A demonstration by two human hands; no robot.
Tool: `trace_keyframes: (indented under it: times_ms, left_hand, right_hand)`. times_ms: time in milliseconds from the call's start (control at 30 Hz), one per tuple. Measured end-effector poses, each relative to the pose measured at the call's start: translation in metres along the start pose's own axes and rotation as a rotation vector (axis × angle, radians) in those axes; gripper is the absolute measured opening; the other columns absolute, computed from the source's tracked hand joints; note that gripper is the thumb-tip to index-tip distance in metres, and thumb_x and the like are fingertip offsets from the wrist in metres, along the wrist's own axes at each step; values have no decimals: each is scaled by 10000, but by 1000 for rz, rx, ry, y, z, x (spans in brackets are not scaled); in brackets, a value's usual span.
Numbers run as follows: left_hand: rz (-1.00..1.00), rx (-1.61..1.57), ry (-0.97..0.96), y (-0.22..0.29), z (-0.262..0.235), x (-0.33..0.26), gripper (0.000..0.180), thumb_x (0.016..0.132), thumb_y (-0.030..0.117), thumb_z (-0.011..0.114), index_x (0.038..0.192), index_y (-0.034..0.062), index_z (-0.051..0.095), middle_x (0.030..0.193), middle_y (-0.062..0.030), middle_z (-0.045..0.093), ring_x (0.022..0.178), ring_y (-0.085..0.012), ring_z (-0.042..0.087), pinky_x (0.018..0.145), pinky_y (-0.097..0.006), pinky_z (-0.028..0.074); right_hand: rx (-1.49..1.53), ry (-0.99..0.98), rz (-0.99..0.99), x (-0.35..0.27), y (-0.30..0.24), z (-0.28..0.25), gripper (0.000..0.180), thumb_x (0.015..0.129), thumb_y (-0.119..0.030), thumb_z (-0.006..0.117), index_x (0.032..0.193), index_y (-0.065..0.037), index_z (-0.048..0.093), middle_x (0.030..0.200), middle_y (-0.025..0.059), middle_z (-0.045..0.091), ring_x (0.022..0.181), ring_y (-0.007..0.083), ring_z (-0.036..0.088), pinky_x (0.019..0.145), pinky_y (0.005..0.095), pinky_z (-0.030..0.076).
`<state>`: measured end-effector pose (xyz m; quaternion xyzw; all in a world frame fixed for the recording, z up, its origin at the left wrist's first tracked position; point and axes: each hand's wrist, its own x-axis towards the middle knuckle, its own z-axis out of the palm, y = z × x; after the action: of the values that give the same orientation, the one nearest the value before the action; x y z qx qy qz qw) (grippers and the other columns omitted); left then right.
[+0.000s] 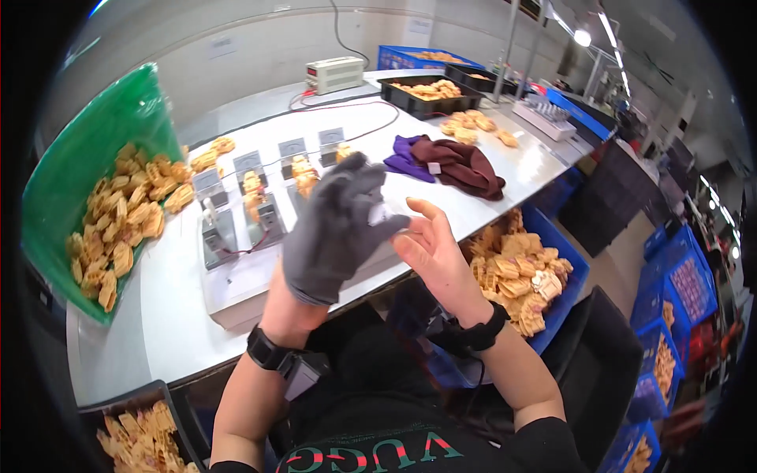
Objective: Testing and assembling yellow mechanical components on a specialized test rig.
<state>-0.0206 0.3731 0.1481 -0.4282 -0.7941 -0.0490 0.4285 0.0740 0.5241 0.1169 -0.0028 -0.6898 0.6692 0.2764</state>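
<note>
In the middle of the frame, my right hand is bare and pinches the fingertips of the grey glove that covers my left hand. The gloved fingers are spread and raised, holding nothing of their own. Both hands hover over the near edge of the white table. Just behind them stands a grey test fixture with several small tan parts seated in its slots. At the left of the frame a green bin tips toward the table, full of the same tan pieces. Right of my bare hand a blue crate holds more of them. Behind the fixture, at upper centre, lie a brown cloth and a purple one.
</note>
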Motion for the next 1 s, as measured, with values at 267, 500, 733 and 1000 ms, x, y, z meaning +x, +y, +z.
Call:
trace_keyframes:
  times_ms: [267,500,733,1000]
  left_hand:
    - [-427,-1243,-90,-5,-18,-4,445,978,388,510,1331,119,478,1334,-69,547,1262,-240,480,1075,-417,354]
    - [-701,-2380,-113,-11,-23,-8,448,964,497,480,1284,186,518,1312,-53,558,1225,-258,501,1035,-449,363]
    - [-778,-2641,183,-11,-20,5,598,984,537,469,1351,65,470,1221,-61,572,1119,-208,548,963,-338,433]
    - [-597,-2444,236,0,5,-11,456,1026,378,447,1389,102,455,1340,-112,517,1225,-272,517,1057,-417,414]
  right_hand:
    - [-16,-128,8,9,-12,23,165,972,-161,618,1091,-46,618,795,-43,572,667,23,496,599,186,415]
    - [-81,-126,46,4,-3,20,169,964,-169,631,1052,-34,581,836,-25,562,741,44,510,652,208,425]
    - [-504,-94,-457,-10,-30,30,226,846,-119,735,995,-49,581,923,72,589,825,196,583,747,330,478]
    - [-296,-307,-564,2,-14,58,137,875,-68,640,985,-26,569,869,129,607,770,276,619,671,349,494]
